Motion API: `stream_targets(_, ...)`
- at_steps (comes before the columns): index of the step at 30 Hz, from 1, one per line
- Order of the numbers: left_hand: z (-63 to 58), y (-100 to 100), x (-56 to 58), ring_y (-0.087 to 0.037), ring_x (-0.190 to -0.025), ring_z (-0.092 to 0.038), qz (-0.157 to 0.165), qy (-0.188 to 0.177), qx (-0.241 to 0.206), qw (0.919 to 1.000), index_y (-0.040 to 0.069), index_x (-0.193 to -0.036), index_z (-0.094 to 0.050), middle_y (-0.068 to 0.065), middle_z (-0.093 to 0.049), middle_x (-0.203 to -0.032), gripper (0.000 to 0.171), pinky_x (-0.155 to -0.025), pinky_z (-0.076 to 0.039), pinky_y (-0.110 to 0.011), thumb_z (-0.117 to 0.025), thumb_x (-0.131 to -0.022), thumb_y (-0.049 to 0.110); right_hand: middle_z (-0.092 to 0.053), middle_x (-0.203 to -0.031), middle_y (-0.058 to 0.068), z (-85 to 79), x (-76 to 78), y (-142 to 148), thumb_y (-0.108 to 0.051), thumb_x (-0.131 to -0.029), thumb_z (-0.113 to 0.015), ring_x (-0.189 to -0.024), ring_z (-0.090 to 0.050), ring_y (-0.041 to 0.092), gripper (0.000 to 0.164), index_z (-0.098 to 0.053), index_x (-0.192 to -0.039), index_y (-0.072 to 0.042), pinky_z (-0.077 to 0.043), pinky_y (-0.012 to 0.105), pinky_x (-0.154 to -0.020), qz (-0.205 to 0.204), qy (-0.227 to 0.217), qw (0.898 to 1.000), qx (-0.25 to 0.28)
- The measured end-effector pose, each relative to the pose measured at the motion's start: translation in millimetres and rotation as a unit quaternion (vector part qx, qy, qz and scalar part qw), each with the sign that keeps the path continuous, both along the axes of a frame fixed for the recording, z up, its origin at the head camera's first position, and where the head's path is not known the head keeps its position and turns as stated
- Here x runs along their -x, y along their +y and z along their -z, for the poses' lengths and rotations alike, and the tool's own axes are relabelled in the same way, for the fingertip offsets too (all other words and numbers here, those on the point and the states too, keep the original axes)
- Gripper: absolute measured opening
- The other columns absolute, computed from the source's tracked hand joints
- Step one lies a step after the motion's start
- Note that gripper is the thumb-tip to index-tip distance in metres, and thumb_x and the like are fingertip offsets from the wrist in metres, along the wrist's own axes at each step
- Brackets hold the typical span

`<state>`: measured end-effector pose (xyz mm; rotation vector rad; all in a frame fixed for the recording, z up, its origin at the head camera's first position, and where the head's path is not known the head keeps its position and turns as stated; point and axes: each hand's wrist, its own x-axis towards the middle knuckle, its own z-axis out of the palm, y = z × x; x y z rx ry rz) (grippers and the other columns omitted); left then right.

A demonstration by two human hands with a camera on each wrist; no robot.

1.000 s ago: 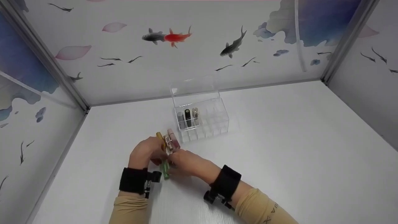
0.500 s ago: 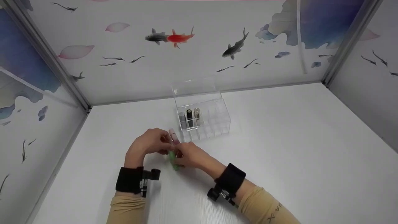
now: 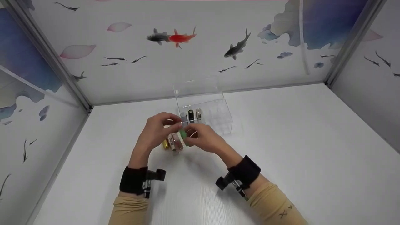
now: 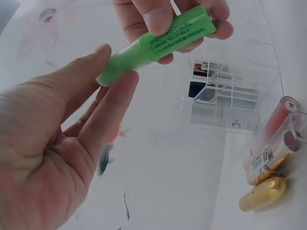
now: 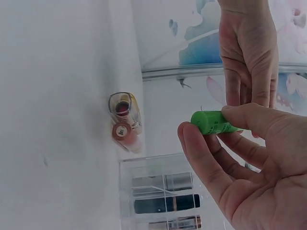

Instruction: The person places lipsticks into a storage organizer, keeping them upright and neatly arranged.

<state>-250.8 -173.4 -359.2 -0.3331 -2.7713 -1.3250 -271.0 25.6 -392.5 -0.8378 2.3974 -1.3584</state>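
Observation:
Both hands hold a green lip balm tube with dark print, raised above the table just in front of a clear box. My left hand pinches one end between thumb and fingers. At the other end my right hand grips the tube between thumb and fingertips. Below them on the table lie a gold tube, a clear tube and a pink lip gloss, side by side. Inside the clear divided box stand a grey tube, a black tube and a clear-and-gold tube.
The box's transparent lid stands raised at the back, near the printed rear wall. White table surface extends to the right of the box. Side walls border the table.
The green lip balm has risen from the table, moving forward toward the box in both hands. My left hand has left the loose tubes, which now show again below the hands.

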Motion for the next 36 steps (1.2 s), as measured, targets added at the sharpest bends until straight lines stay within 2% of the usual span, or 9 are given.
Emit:
stream_targets(3, -0.9, 4.1, -0.9, -0.024, -0.119, -0.065, 0.007, 0.031, -0.025, 0.9992, 0.018, -0.119, -0.072, -0.003, -0.067, -0.122, 0.025, -0.103, -0.053, -0.043, -0.07, -0.094, 0.023, -0.069, -0.115, 0.011, -4.8, 3.4, 7.1, -0.012, -0.095, -0.064, -0.104, -0.068, 0.021, 0.03, -0.063, -0.125, -0.006, -0.059, 0.033, -0.087, 0.011, 0.007, 1.0, 0.014)
stream_targets(7, -0.6, 11.6, -0.4, -0.018, -0.115, -0.065, 0.013, 0.064, -0.062, 0.9959, 0.02, -0.122, -0.072, -0.002, -0.065, -0.123, 0.027, -0.103, -0.054, -0.038, -0.069, -0.095, 0.02, -0.069, -0.117, 0.01, -9.4, 7.4, 14.3, -0.013, -0.096, -0.066, -0.109, -0.068, 0.024, 0.029, -0.064, -0.124, -0.008, -0.058, 0.037, -0.092, 0.031, 0.018, 0.999, 0.032)
stream_targets(17, 3.1, 31.2, 5.3, -0.014, -0.113, -0.067, -0.01, 0.123, -0.117, 0.9854, 0.021, -0.12, -0.072, 0.0, -0.066, -0.117, 0.027, -0.095, -0.057, -0.031, -0.07, -0.093, 0.017, -0.071, -0.116, 0.014, -12.9, 14.9, 26.3, -0.004, -0.093, -0.066, -0.112, -0.068, 0.028, 0.032, -0.065, -0.125, -0.006, -0.055, 0.04, -0.1, 0.054, 0.033, 0.994, 0.086)
stream_targets(27, 15.1, 49.6, 9.1, -0.014, -0.109, -0.068, -0.026, 0.16, -0.12, 0.9795, 0.017, -0.116, -0.072, 0.0, -0.066, -0.116, 0.024, -0.089, -0.059, -0.025, -0.071, -0.092, 0.015, -0.07, -0.121, 0.013, -6.2, 17.8, 31.1, -0.004, -0.094, -0.064, -0.114, -0.067, 0.028, 0.031, -0.065, -0.124, -0.006, -0.054, 0.041, -0.103, 0.082, 0.03, 0.991, 0.097)
stream_targets(36, 13.3, 64.9, 13.7, -0.011, -0.1, -0.067, -0.039, 0.21, -0.095, 0.9722, 0.016, -0.114, -0.072, -0.001, -0.067, -0.114, 0.022, -0.089, -0.058, -0.024, -0.072, -0.092, 0.016, -0.071, -0.119, 0.011, -10.7, 24.4, 39.1, -0.006, -0.095, -0.065, -0.113, -0.068, 0.026, 0.027, -0.068, -0.121, -0.007, -0.053, 0.041, -0.103, 0.124, 0.055, 0.986, 0.101)
